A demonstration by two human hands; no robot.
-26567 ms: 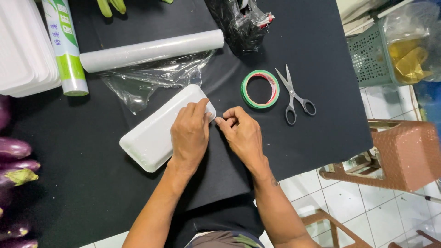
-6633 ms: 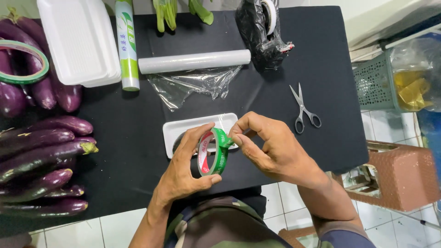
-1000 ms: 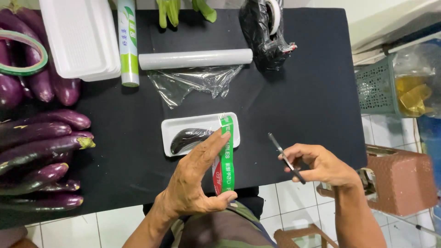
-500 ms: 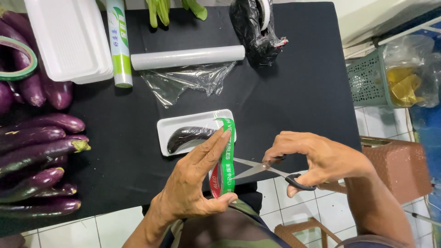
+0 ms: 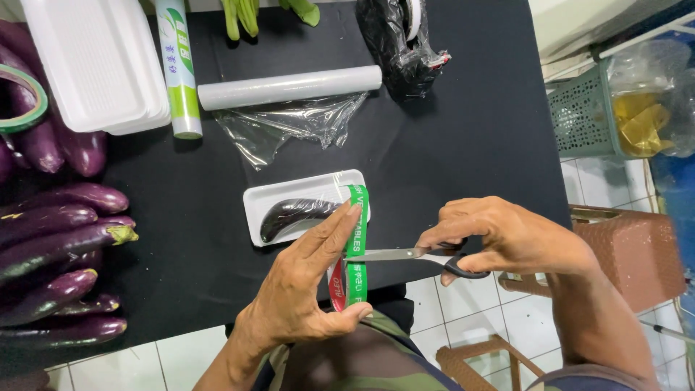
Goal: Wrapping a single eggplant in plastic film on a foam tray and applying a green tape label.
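The black table (image 5: 449, 145) fills most of the frame. At the left edge lies a heap of purple eggplants (image 5: 58, 246); at upper left sits a stack of white foam trays (image 5: 94, 65), with a roll of cling film (image 5: 289, 87) at top centre and a loose sheet of film just below it.

At centre, 1 foam tray (image 5: 304, 199) holds 1 eggplant under film. It looks light and easily dented, so it is best held by its rims.

The left hand (image 5: 304, 289), lower centre, is closed on a tape roll (image 5: 346, 282), thumb beneath and fingers laid along it. A strip of green tape (image 5: 356, 224) runs from the roll up to the tray's right end. The tape looks thin, limp and sticky; it probably handles only while pulled taut, gripped at the roll.

The right hand (image 5: 499, 235), centre right, grips the handles of scissors (image 5: 405, 255). Their stiff blades point left and meet the strip just above the roll.
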